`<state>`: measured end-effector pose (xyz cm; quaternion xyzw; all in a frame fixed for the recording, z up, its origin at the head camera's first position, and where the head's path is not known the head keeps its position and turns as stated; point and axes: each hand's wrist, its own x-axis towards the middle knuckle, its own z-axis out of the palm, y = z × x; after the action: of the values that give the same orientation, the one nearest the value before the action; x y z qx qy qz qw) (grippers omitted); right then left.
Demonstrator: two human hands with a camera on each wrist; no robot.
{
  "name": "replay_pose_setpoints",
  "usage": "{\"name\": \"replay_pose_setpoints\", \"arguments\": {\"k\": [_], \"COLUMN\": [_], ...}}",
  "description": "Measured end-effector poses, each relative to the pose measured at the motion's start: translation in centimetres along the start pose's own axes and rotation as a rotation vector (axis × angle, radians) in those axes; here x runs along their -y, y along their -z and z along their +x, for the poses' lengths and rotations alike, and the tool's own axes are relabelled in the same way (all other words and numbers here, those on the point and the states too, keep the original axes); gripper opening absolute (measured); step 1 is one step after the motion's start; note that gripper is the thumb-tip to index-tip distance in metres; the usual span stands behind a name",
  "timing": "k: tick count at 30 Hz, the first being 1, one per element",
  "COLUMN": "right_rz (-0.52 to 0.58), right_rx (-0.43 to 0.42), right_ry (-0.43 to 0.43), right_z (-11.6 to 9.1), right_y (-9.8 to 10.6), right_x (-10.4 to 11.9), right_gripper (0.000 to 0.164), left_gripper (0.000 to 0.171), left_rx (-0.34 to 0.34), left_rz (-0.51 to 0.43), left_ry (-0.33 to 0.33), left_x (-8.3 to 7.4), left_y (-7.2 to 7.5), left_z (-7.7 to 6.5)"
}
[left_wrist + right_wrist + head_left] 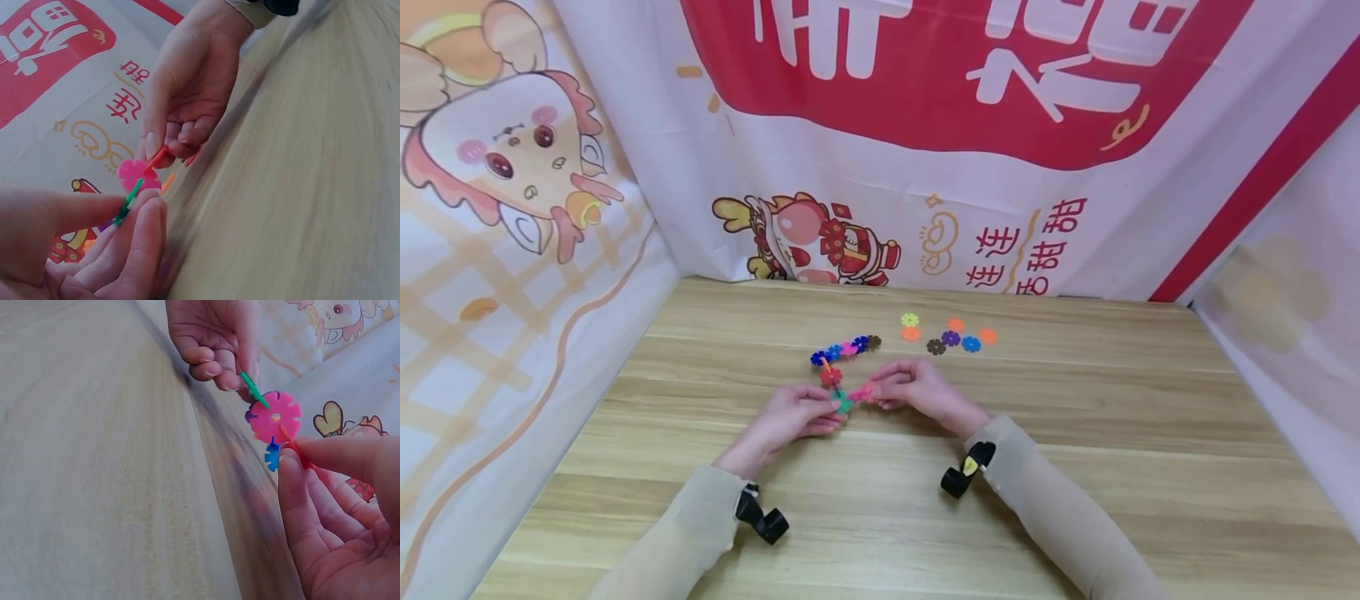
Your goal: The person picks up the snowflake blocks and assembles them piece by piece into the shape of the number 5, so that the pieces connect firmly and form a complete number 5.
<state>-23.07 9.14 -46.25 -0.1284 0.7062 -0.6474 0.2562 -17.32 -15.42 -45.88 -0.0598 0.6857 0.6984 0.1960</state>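
My left hand pinches a green notched plastic disc between thumb and fingers. Slotted into that disc is a pink disc, which stands between both hands. On its other side a red disc meets the pink one at an angle, pinched by the thumb and fingertips of my right hand. From the green disc a joined chain runs away over the table: a red disc, an orange one, then blue and pink discs, with a brown disc at its far end.
Loose discs lie behind the right hand: a yellow-green one, a purple one, a brown one, a blue one and several orange ones. Printed cloth encloses the wooden table at the back and sides.
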Motion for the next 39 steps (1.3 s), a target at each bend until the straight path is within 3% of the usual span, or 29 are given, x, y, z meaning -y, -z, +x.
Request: {"name": "replay_pose_setpoints", "arguments": {"k": [5,8,10,12,14,16,19,29,39], "right_rz": [-0.029,-0.064,-0.078,-0.091,-0.097,-0.104,-0.096,-0.061,-0.09], "right_rx": [-0.045,-0.063,-0.067,-0.065,-0.055,-0.043,-0.02,-0.026,-0.062], "right_ry": [-0.003,-0.014,-0.022,-0.026,-0.022,-0.018,-0.013,-0.008,0.031], "right_z": [0.1,0.0,-0.1,-0.1,-0.1,-0.1,-0.1,-0.1,0.0], "right_y": [0.6,0.9,1.1,1.2,1.3,1.4,1.5,1.7,1.9], "right_x": [-0.1,0.1,0.2,0.3,0.4,0.5,0.5,0.8,1.0], "right_gripper": [0.037,0.033,0.031,0.027,0.024,0.022,0.024,0.036,0.035], "left_gripper": [0.031,0.03,0.03,0.03,0.031,0.032,0.032,0.017,0.01], "left_rx": [0.111,0.201,0.224,0.204,0.136,0.065,0.018,0.062,0.074], "left_rz": [0.15,0.277,0.357,0.408,0.454,0.493,0.575,0.744,0.776], "left_ry": [-0.043,-0.072,-0.104,-0.147,-0.194,-0.239,-0.29,-0.297,-0.232], "left_x": [-0.1,-0.7,-1.4,-2.3,-3.2,-3.8,-4.1,-4.5,-4.9], "left_y": [0.7,1.2,1.4,1.3,1.0,0.6,-0.3,-3.3,-4.2], "left_z": [-0.5,-1.2,-1.5,-1.7,-1.6,-1.3,-0.4,2.0,2.6]}}
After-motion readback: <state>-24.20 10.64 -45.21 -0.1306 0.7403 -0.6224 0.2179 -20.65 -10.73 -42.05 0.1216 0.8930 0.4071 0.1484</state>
